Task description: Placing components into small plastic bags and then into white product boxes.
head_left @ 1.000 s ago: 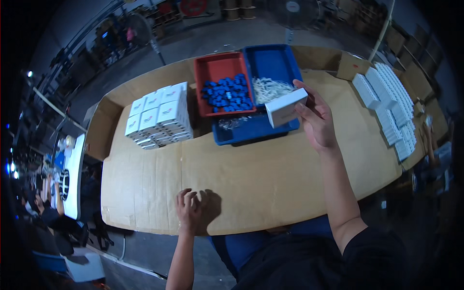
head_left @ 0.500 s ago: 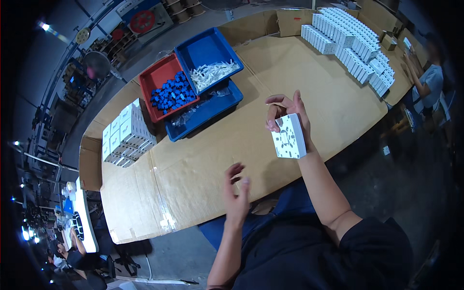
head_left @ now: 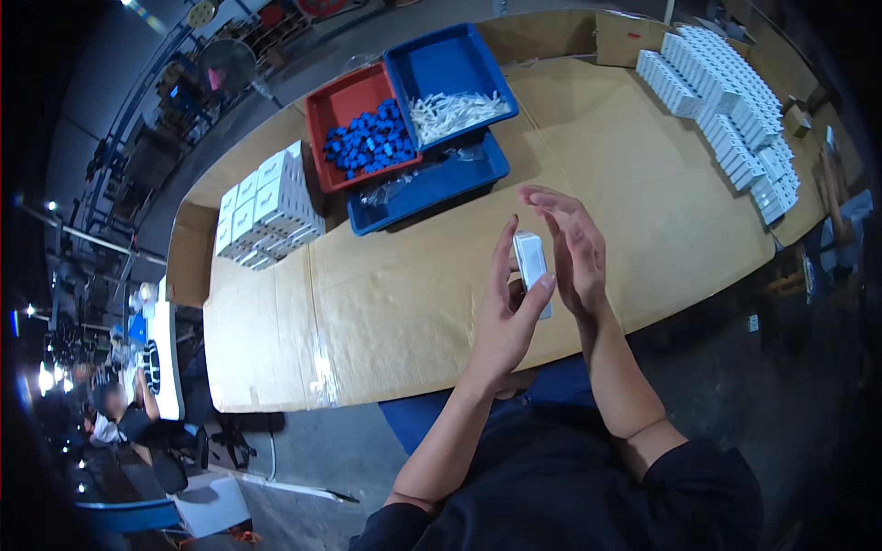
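Observation:
A white, box-shaped plastic part (head_left: 529, 257) stands nearly on edge between my hands, over the near side of the table. My left hand (head_left: 505, 323) grips it, with the thumb on the near side and the fingers along its left; part of it is hidden by that thumb. Just to its right, my right hand (head_left: 577, 250) is open, fingers stretched out and palm turned toward the part. Whether the right palm touches the part, I cannot tell.
Brown cardboard covers the table (head_left: 413, 303). Beyond my hands are a red tray (head_left: 322, 101) of blue pieces, a blue tray (head_left: 441, 64) of white sticks, and a lower blue tray (head_left: 432, 197). White boxes are stacked left (head_left: 266, 211) and far right (head_left: 735, 101). Another person (head_left: 841, 202) sits right.
The white part has passed from my right hand to my left and turned edge-on. My left hand has come up to it; my right hand has let go. The view has shifted.

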`<act>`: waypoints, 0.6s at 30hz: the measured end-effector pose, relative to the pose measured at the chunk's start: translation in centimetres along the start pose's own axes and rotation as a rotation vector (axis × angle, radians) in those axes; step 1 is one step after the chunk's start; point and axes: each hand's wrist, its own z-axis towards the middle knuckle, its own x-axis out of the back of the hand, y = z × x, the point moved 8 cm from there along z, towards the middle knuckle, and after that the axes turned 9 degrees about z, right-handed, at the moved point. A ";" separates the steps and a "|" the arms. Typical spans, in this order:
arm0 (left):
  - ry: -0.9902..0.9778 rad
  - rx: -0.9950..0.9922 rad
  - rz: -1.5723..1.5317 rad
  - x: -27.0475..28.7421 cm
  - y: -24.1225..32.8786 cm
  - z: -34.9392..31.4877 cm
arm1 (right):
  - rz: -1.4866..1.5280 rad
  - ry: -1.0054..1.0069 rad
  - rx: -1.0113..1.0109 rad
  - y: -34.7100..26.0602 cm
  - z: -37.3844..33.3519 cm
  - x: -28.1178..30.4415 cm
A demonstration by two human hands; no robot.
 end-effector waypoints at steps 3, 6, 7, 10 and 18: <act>0.021 0.001 -0.018 1.0 -1.5 0.7 | -0.109 -0.105 -0.002 1.0 -1.7 -0.5; 0.038 0.077 -0.121 1.2 -3.3 0.9 | -0.132 -0.110 -0.113 2.5 -4.0 -0.5; 0.051 0.157 -0.235 1.2 -4.4 0.7 | -0.156 -0.101 -0.149 2.9 -4.7 -0.5; 0.055 0.262 -0.288 1.0 -6.0 0.0 | -0.367 -0.186 -0.087 3.1 -5.7 -0.3; 0.105 0.402 -0.370 0.6 -7.2 -1.4 | -0.558 -0.279 0.021 3.9 -7.3 -0.5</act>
